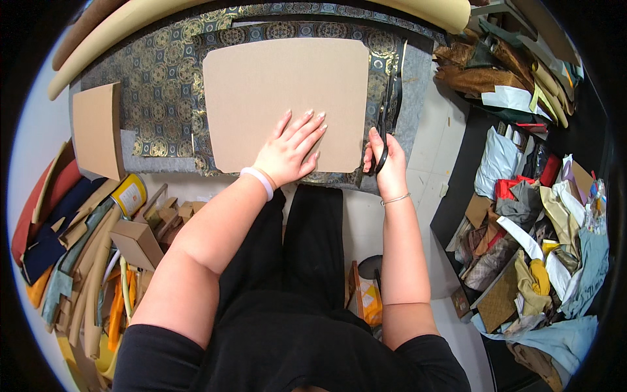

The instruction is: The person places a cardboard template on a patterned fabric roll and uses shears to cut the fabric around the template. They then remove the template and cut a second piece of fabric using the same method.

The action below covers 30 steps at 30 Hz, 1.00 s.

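Widely spread, left hand (289, 154) touches board (281, 81); curled right hand (390, 168) holds scissors (383, 130).

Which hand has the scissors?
The right hand, the one with the thin bracelet: its fingers are around the black scissors. The left hand holds nothing; it lies flat on the tan board.

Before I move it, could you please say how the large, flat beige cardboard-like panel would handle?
The beige panel is probably stiff, lying flat without visible creases. It seems light for its size, looking thin. It may slide if pushed, as no fastening shows.
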Each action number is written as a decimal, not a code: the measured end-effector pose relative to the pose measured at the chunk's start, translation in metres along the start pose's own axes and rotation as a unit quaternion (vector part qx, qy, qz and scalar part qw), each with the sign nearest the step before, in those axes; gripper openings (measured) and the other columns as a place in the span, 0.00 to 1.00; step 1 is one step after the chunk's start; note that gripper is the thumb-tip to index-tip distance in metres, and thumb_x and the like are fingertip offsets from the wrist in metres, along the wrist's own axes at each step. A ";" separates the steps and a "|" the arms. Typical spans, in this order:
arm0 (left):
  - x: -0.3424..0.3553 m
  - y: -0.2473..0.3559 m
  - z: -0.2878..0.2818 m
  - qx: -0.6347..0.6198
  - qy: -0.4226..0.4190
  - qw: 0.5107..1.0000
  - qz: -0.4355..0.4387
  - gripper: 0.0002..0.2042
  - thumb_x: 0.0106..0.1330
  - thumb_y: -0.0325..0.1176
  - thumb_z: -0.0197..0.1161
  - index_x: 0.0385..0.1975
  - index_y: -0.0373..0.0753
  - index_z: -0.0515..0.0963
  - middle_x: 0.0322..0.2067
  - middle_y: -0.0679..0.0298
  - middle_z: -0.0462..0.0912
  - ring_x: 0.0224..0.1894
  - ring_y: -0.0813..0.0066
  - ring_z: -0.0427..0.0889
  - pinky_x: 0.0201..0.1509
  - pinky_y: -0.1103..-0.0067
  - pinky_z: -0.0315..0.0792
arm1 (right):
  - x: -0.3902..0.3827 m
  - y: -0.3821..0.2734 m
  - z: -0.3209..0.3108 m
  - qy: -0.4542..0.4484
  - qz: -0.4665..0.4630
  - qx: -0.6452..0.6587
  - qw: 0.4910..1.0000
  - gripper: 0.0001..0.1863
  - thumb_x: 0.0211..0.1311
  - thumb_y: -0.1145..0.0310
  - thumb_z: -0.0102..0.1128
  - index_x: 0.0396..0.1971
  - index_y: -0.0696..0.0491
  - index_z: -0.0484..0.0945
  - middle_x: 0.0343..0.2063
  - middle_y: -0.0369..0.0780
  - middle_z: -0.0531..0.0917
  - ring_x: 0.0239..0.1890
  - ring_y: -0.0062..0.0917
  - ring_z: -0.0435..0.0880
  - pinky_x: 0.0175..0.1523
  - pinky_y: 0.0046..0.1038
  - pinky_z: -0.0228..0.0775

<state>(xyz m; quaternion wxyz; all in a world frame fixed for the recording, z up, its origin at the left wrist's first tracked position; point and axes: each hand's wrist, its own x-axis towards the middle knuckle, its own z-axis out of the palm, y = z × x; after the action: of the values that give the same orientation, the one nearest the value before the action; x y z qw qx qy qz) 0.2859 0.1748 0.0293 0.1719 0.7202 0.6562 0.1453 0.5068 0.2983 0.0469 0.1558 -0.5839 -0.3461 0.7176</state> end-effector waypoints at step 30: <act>0.000 -0.001 0.001 0.001 -0.008 1.000 -0.001 0.28 0.66 0.40 0.63 0.67 0.41 0.75 0.74 0.62 0.70 0.78 0.63 0.65 0.84 0.56 0.46 | 0.018 -0.023 0.006 0.013 -0.013 -0.067 0.998 0.22 0.76 0.50 0.64 0.28 0.48 0.68 0.18 0.31 0.75 0.16 0.15 0.72 0.22 0.21 0.65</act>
<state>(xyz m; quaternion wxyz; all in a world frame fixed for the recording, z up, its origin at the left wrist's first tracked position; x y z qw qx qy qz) 0.2857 0.1749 0.0281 0.1765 0.7206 0.6560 0.1384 0.4920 0.3241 0.0504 0.1297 -0.5977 -0.3992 0.6831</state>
